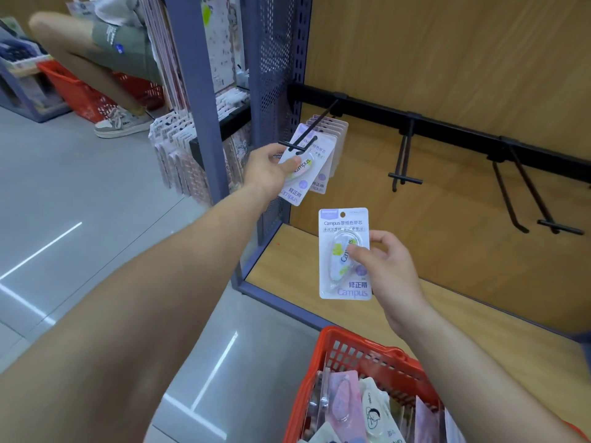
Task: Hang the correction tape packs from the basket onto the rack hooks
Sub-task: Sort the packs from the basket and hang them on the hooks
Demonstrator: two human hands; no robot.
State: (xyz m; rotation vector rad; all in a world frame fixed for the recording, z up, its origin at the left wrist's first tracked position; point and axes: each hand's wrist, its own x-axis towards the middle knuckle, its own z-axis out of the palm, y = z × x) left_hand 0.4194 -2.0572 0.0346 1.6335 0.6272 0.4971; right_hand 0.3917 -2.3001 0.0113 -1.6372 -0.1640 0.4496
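While stretched toward the tip of the leftmost hook [315, 126], pinches with the left hand [267, 172] a tilted correction tape pack [295, 193], thumb on the blister and fingers curled behind. Holds its top edge right at the hook's crossbar, just in front of a row of packs [335, 132] already hung there. Reads "Campus" and "修正带" on the tilted card.

Far left, beyond a grey-blue upright [195, 107]: another person's sneaker [121, 124], a second red basket [80, 94], open grey floor [80, 203].

Further right along the black rail [454, 131], against the wooden back panel: a middle hook [403, 155] and a right hook [560, 228], well apart, with open room around and beneath each.

Lower down, above the wooden shelf [287, 270], grips with the right hand [388, 273] a second pack [342, 231], held upright, thumb across the blister and fingers curled round the right edge, hang hole at the top uncovered. Reads "Campus 原纸色带芯" up top, "修正带" and "Campus" at the foot.

At the bottom, under the right forearm: a red basket [367, 345] with more packs lying loose inside, its rim beside the shelf's front edge.
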